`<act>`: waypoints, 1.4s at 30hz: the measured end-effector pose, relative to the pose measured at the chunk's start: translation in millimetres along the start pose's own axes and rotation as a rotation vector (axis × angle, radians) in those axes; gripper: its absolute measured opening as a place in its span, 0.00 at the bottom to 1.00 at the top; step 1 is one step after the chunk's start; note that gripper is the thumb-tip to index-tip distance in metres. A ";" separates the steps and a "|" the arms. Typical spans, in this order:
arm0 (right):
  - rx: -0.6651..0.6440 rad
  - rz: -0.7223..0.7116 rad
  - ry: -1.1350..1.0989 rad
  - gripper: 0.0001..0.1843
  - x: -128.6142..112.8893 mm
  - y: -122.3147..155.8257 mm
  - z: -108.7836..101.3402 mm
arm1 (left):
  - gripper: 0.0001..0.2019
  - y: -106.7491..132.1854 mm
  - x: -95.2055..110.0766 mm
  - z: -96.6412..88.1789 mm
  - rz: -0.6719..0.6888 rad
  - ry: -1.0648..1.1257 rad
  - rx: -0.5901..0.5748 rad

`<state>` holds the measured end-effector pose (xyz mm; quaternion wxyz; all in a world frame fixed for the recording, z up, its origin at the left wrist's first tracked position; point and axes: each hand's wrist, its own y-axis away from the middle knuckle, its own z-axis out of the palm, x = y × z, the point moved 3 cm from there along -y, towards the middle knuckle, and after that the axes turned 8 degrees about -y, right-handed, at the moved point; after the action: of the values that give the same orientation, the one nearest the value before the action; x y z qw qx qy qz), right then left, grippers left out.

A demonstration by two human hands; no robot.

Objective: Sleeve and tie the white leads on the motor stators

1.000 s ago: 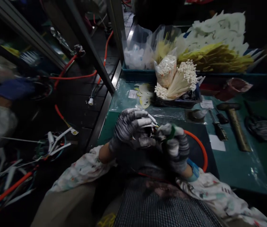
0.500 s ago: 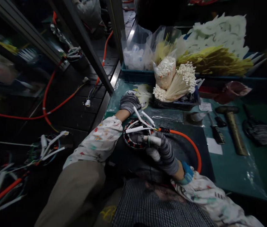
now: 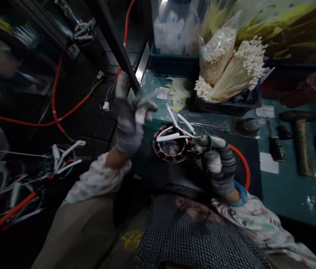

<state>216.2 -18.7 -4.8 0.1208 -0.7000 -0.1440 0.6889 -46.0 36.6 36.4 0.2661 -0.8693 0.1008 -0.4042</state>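
Observation:
A ring-shaped motor stator [image 3: 155,146] with dark and orange-red segments lies on the dark mat before me. White sleeved leads [image 3: 168,137] stick up from its right side. My right hand [image 3: 221,164], in a striped grey glove with a green band [image 3: 209,142] at the fingers, is closed round the cable where it meets the stator. The orange cable [image 3: 243,166] curves out behind that hand. My left hand [image 3: 130,121], gloved too, is raised left of the stator and smeared by motion. Its fingers look spread; a faint pale streak shows near the fingertips.
Bundled white-tipped sticks [image 3: 238,71] stand in a dark tray at the back. Yellow and white cut sheets [image 3: 179,93] lie beyond the stator. A hammer [image 3: 300,144] and a brush-like tool [image 3: 276,147] rest at right. More wired stators [image 3: 59,160] and a metal post [image 3: 113,41] are at left.
My left hand has pulled back from the cut sheets and lifted to the left, uncovering a white label. My right hand has shifted right, onto the cable's joint. The view has tilted downward.

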 end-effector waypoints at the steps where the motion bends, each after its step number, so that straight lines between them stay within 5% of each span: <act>1: 0.042 0.025 -0.027 0.16 2.1 -0.1 -1.0 | 0.33 19.3 11.4 -3.4 0.117 -0.154 -0.031; 5: 0.154 0.069 -0.067 0.18 7.0 -4.5 -2.2 | 0.24 84.9 26.7 5.4 0.475 -0.374 -0.204; 9: 0.147 0.028 -0.044 0.17 7.1 -8.0 -0.8 | 0.27 100.4 13.6 13.8 0.664 -0.498 -0.351; 13: 0.138 0.017 -0.039 0.18 5.1 -2.4 -1.3 | 0.20 92.8 20.0 12.4 0.573 -0.388 -0.395; 17: -0.032 -0.054 0.033 0.16 -11.9 0.6 6.1 | 0.20 103.0 38.2 13.0 0.451 -0.509 -0.208; 20: -0.262 -0.238 0.295 0.21 -26.2 -3.8 22.5 | 0.18 110.3 37.9 8.6 0.499 -0.488 -0.151; 24: -0.475 -0.443 0.714 0.18 -28.1 -7.0 49.2 | 0.06 99.2 25.1 -11.1 0.609 -0.090 -0.237; 28: -0.459 -0.488 0.897 0.12 -25.3 -6.5 63.2 | 0.14 69.9 0.0 -20.1 0.074 0.452 -0.224; 31: -0.444 -0.487 0.897 0.11 -23.1 -8.0 65.5 | 0.15 43.4 -23.5 -4.6 -0.201 0.521 -0.110; 33: -0.417 -0.509 0.864 0.11 -21.4 -9.2 64.7 | 0.28 24.9 -35.1 16.1 -0.248 0.544 -0.221; 35: -0.378 -0.523 0.831 0.11 -19.2 -8.3 62.7 | 0.40 15.5 -37.6 39.5 -0.254 0.664 -0.561; 37: -0.340 -0.516 0.822 0.11 -17.0 -3.8 59.3 | 0.42 16.6 -32.9 49.2 -0.226 0.714 -0.757; 42: -0.336 -0.530 0.771 0.10 -21.4 22.2 47.9 | 0.49 44.0 -5.3 26.3 0.069 0.548 -0.783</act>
<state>168.9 -48.6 5.8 0.2219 -0.8530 -0.3709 0.2926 -27.8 11.9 -5.0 -0.1043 -0.7618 0.3406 -0.5412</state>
